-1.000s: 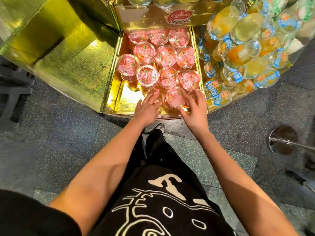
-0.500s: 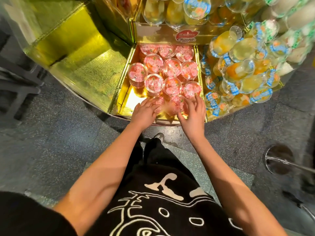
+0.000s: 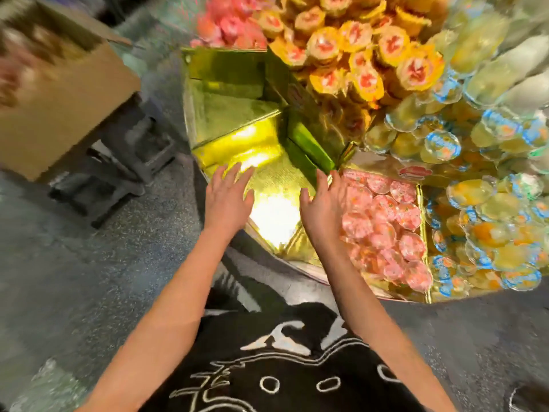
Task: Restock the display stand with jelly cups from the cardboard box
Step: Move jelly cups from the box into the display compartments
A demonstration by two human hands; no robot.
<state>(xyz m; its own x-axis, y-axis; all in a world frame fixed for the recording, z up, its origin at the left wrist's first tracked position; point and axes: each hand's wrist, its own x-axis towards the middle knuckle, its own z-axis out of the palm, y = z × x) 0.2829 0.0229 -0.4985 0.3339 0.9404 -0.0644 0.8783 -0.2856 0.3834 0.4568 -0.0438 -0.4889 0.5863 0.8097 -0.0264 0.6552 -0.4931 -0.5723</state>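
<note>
My left hand (image 3: 227, 200) and my right hand (image 3: 323, 208) hover open, fingers spread, over a bare gold compartment (image 3: 267, 173) of the display stand. Neither hand holds anything. Right of my right hand lies a compartment filled with pink jelly cups (image 3: 386, 230). The cardboard box (image 3: 59, 114) stands at the upper left on a dark stool, blurred by head motion; its contents cannot be made out.
Yellow and blue-lidded jelly cups (image 3: 481, 209) fill the stand's right side. Orange cups (image 3: 356, 55) pile on an upper tier. A dark stool (image 3: 118, 173) under the box stands on the grey speckled floor (image 3: 89, 278) to the left.
Both hands let go of the pink cups and moved left over the bare gold compartment. My head turned left, which brought the cardboard box into view.
</note>
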